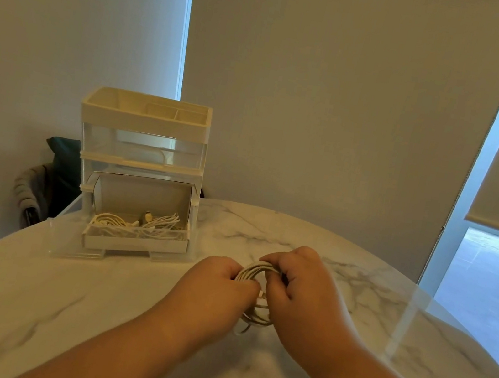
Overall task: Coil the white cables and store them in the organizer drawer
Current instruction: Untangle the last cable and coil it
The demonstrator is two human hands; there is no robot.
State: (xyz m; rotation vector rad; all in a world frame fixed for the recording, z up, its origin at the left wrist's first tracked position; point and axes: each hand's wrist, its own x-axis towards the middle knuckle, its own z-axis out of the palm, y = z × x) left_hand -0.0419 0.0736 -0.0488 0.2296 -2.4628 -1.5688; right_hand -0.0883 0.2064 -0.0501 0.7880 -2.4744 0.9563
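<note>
Lower centre, I see left hand and right hand both gripping one coiled white cable. Left of centre, the open organizer drawer holds more cables

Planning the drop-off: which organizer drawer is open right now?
The bottom drawer, pulled out and already holding white cables; the clear upper drawer is pushed in.

Both hands over the marble table, holding one coiled white cable between them. Left hand grips the coil's left side, right hand curls round the right side; a plug end sticks out between them. Organizer sits at the table's far left, bottom drawer pulled open, other white cables lying inside.
</note>
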